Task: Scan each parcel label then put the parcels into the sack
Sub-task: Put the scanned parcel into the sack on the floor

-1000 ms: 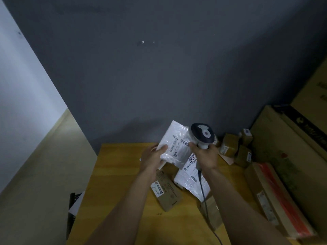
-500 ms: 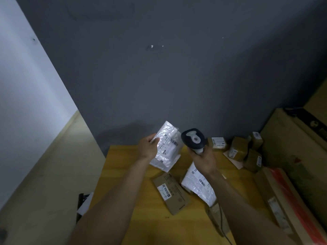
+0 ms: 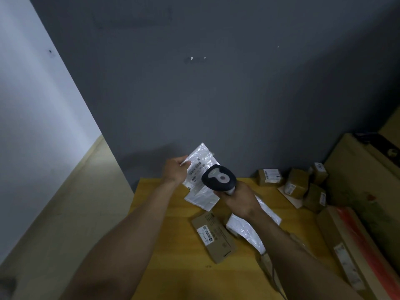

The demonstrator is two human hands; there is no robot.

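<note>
pinching the white poly mailer (image 3: 200,180) by its left edge with the left hand (image 3: 176,171); clamped round the barcode scanner (image 3: 218,178) grip with the right hand (image 3: 240,201). pulled apart half a second back, now closing up again, with the scanner head overlapping the mailer's right side. looks like a scan under way, not sack time yet; no sack in sight. held up between the hands, clear of the table (image 3: 173,245). hanging near upright, long axis top to bottom, top end toward the wall, label side facing back at the scanner.
</note>
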